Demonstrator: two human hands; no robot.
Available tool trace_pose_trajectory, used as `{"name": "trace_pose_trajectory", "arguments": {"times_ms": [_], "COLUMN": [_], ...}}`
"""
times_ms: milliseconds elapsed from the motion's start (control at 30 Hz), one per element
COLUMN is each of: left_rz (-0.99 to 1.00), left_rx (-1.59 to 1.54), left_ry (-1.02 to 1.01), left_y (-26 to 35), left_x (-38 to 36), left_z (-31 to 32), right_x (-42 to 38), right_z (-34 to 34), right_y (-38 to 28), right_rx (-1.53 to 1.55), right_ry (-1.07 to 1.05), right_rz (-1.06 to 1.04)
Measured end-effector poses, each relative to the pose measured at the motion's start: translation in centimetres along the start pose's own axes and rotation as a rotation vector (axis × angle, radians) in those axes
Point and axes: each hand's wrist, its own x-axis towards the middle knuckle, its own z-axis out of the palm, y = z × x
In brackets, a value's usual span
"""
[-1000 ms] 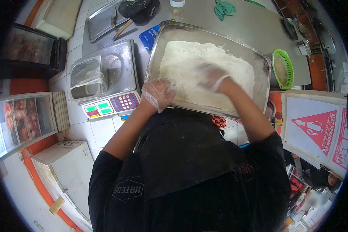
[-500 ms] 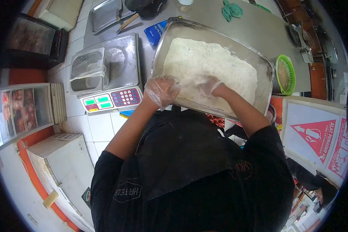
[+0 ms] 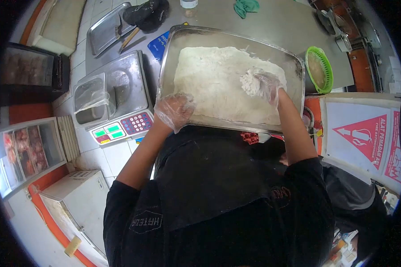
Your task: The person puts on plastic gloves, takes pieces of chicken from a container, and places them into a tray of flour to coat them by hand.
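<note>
A large metal tray holds a broad layer of white flour. My left hand, in a clear plastic glove, rests at the tray's lower left corner, its fingers curled over the near rim. My right hand, also gloved, is in the flour on the right side. Beside its fingers lies a floury lump; the fingertips are partly hidden by the glove and flour, so I cannot make out whether they grip it.
Left of the tray stands a scale with a clear container on it. A green basket is at the right. Behind are a blue packet, a black cap and a green cloth. A person in dark clothes is at lower right.
My right hand has moved right across the flour, and a lump now shows beside it. My left hand stays near the tray's corner. The whole view has shifted slightly.
</note>
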Motion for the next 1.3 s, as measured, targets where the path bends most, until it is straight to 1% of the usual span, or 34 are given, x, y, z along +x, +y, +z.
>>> {"name": "trace_pose_trajectory", "arguments": {"times_ms": [33,67,133,167,233,267,333,367,433,467,533,567,633,667,733,767,833,867,933,967,1033,1067,1133,1200,1267,1300], "left_rz": [0.005,0.014,0.022,0.017,0.01,0.03,0.045,0.03,0.013,0.008,0.004,0.003,0.002,0.019,0.033,0.019,0.005,0.007,0.007,0.043,0.076,0.043,0.004,0.047,0.019,0.0], "left_rx": [0.0,0.048,0.094,0.087,0.08,0.085,0.092,0.091,0.089,0.072,0.055,0.052,0.05,0.052,0.055,0.054,0.054,0.066,0.084,0.071,0.059,0.055,0.05,0.056,0.052,0.047], "left_ry": [-0.002,0.017,0.035,0.033,0.031,0.048,0.067,0.039,0.011,0.013,0.019,0.008,-0.001,0.013,0.03,0.024,0.016,0.021,0.031,0.013,-0.005,0.0,0.005,0.039,0.03,0.021], "left_y": [-0.1,-0.1,0.0,0.2,0.2,0.1,0.0,0.1,0.3,0.3,0.3,0.3,0.2,0.1,0.0,0.0,0.0,0.0,-0.2,-0.3,-0.3,-0.2,-0.1,-0.6,0.0,0.2], "left_x": [-0.1,-0.2,-0.2,-0.1,-0.2,-0.2,-0.2,-0.1,-0.2,-0.3,-0.2,-0.2,-0.1,-0.2,-0.2,-0.2,-0.2,-0.2,-0.1,0.0,0.1,0.0,-0.1,-0.1,-0.1,0.0], "left_z": [0.2,0.4,0.4,0.1,0.1,0.3,0.3,0.0,-0.2,-0.2,-0.3,-0.3,-0.2,-0.1,0.2,0.3,0.5,0.6,0.5,0.4,0.3,0.3,0.5,1.0,0.2,-0.2], "right_x": [-0.2,-0.5,-1.3,-0.9,0.2,0.3,0.4,-0.3,-2.6,-4.0,-6.2,-5.5,-2.6,-1.5,-0.2,0.0,0.4,1.9,5.9,6.3,6.9,5.9,3.7,3.8,4.1,4.2], "right_z": [-0.3,-0.6,-0.9,-1.5,-3.1,-4.1,-5.4,-4.6,-2.9,-1.6,0.4,-0.2,-2.5,-2.9,-2.6,-1.9,0.1,-0.7,-2.4,-2.1,-1.2,0.4,2.8,3.0,3.0,2.9], "right_y": [-0.1,-0.3,-0.8,-0.7,-0.6,-0.8,-1.2,-1.8,-3.4,-4.1,-5.2,-5.0,-3.8,-2.7,-1.6,-1.9,-2.3,-1.6,0.8,1.0,1.4,0.7,-0.9,-1.0,-1.0,-0.9], "right_rx": [0.023,0.026,-0.239,-0.238,-0.377,-0.378,-1.699,-1.7,-1.04,-1.041,-1.017,-1.018,-1.394,-1.395,-1.134,-1.134,-1.627,-1.627,-1.758,-1.757,-1.94,-1.941,-1.885,-1.941,-1.995,-1.967], "right_ry": [-0.054,-0.051,0.064,0.065,0.068,0.066,0.132,0.128,0.006,0.006,0.2,0.2,0.069,0.07,-0.186,-0.187,-0.113,-0.113,0.037,0.035,0.096,0.092,0.079,0.077,0.072,0.002], "right_rz": [-0.05,-0.049,-0.131,-0.13,-0.12,-0.12,-0.517,-0.52,-0.564,-0.564,-0.503,-0.505,-0.689,-0.69,-0.643,-0.644,-0.485,-0.486,-0.607,-0.611,-0.539,-0.54,-0.401,-0.416,-0.43,-0.447]}}
